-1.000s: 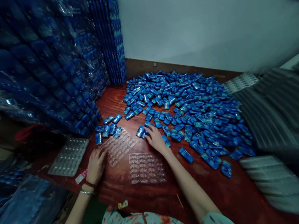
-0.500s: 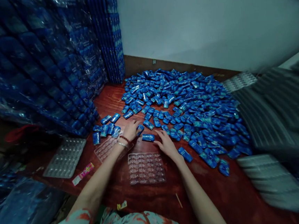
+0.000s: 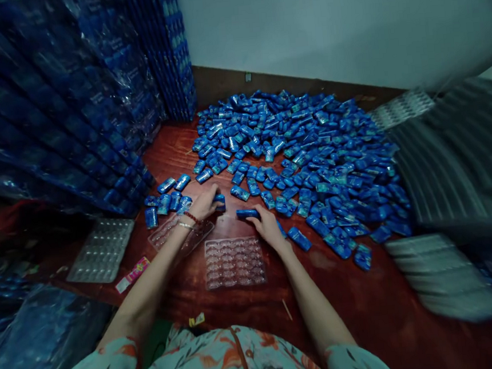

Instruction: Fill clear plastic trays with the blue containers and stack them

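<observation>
My left hand (image 3: 202,205) is closed on a small blue wrapped packet (image 3: 219,202), gripped at the fingertips. A second blue packet (image 3: 245,214), turned on its edge, is between the thumb and fingers of my right hand (image 3: 269,227). Below both hands lies a clear plastic tray (image 3: 234,263) with rows of moulded hollows. Another clear tray (image 3: 201,234) is partly covered by my left wrist. Several loose blue packets (image 3: 164,203) lie left of my left hand. Beyond my hands spreads a large heap of the same packets (image 3: 333,148).
Tall stacks of filled blue sheets in clear film (image 3: 70,96) rise at the left. A grey tray (image 3: 102,250) and a pink wrapper (image 3: 132,275) lie at the left edge. Stacked grey trays (image 3: 454,160) stand right, blurred. A wall (image 3: 301,30) closes the back.
My right hand has closed on the packet that lay flat between my hands and raised it on edge. My left hand keeps its packet, now more visible. The view has shifted slightly.
</observation>
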### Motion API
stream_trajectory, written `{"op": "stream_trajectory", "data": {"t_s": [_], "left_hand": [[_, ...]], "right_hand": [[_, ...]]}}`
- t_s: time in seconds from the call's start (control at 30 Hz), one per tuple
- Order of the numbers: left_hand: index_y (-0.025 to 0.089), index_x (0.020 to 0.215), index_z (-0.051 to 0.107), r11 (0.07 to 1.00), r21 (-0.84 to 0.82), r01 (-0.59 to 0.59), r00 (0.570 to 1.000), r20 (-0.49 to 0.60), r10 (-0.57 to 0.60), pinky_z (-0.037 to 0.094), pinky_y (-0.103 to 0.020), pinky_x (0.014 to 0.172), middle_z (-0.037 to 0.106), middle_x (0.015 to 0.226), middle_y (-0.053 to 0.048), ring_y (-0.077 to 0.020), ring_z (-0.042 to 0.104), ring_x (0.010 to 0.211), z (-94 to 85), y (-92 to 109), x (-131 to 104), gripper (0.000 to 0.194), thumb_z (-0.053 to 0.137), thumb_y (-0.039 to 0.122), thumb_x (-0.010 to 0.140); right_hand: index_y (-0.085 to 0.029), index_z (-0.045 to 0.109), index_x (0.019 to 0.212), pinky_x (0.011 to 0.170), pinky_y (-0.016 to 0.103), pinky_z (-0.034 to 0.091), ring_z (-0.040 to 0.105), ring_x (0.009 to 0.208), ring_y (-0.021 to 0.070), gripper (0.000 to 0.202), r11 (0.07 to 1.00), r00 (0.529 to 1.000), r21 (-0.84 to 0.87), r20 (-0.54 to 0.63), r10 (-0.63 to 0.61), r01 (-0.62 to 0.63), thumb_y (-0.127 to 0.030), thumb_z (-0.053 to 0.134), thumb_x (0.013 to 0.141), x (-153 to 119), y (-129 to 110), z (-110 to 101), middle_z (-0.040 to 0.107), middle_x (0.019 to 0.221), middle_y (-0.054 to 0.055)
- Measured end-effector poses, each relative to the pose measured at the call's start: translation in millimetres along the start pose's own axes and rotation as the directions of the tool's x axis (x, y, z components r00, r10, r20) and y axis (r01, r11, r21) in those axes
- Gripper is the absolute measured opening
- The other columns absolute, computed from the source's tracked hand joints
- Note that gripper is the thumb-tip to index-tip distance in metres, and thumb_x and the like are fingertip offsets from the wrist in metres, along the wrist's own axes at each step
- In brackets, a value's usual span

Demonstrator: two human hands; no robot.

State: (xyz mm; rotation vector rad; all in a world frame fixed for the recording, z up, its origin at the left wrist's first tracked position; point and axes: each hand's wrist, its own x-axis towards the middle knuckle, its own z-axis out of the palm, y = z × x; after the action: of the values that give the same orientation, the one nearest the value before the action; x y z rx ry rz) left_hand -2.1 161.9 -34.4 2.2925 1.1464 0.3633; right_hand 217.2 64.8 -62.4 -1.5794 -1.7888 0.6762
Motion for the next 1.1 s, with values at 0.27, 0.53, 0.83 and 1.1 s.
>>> {"op": "stream_trajectory", "data": {"t_s": [0.27,0.53,0.83,1.1], "left_hand": [[0.018,0.101,0.053,0.936,-0.352,0.004,0.918,-0.37,-0.143,0.048,-0.028,0.076,0.062,0.091,-0.003,-0.016,0.06,0.084,40.6,50,-116,0.019,0.052,0.029,0.086],[0.018,0.108,0.054,0.989,0.01,-0.145,0.921,-0.363,0.139,0.048,-0.028,0.075,0.057,0.1,-0.009,-0.0164,0.056,0.089,68.6,41,-121,0.029,0.034,0.01,0.088],[0.017,0.102,0.055,0.936,0.274,-0.221,0.975,0.076,0.208,0.045,-0.035,0.076,0.056,0.095,-0.01,-0.0224,0.051,0.089,50.6,69,-103,0.024,0.041,0.008,0.085],[0.017,0.108,0.052,0.97,0.201,-0.136,0.99,0.053,0.128,0.047,-0.036,0.08,0.057,0.098,-0.009,-0.0211,0.053,0.091,61.3,67,-100,0.029,0.04,0.005,0.084]], "right_hand": [[-0.022,0.061,0.104,0.09,0.034,0.045,0.059,0.099,0.0192,0.021,0.989,1.0,0.148,0.025,-0.016,0.012,-0.028,0.047,0.089,-67,-19,-16,0.065,0.103,0.005],[-0.02,0.054,0.117,0.084,0.031,0.048,0.057,0.094,0.0193,0.032,0.959,0.972,-0.233,0.205,-0.111,0.159,-0.015,0.037,0.091,-77,-37,-3,0.059,0.102,0.009],[-0.016,0.058,0.109,0.081,0.037,0.046,0.056,0.091,0.0249,0.037,0.803,0.933,-0.555,0.359,-0.004,0.217,-0.002,0.033,0.084,-61,-82,-6,0.06,0.097,0.013],[-0.015,0.061,0.104,0.076,0.035,0.046,0.06,0.089,0.0247,0.029,0.801,0.919,-0.55,0.393,-0.003,0.238,-0.008,0.039,0.087,-54,-87,-7,0.064,0.095,0.014]]}}
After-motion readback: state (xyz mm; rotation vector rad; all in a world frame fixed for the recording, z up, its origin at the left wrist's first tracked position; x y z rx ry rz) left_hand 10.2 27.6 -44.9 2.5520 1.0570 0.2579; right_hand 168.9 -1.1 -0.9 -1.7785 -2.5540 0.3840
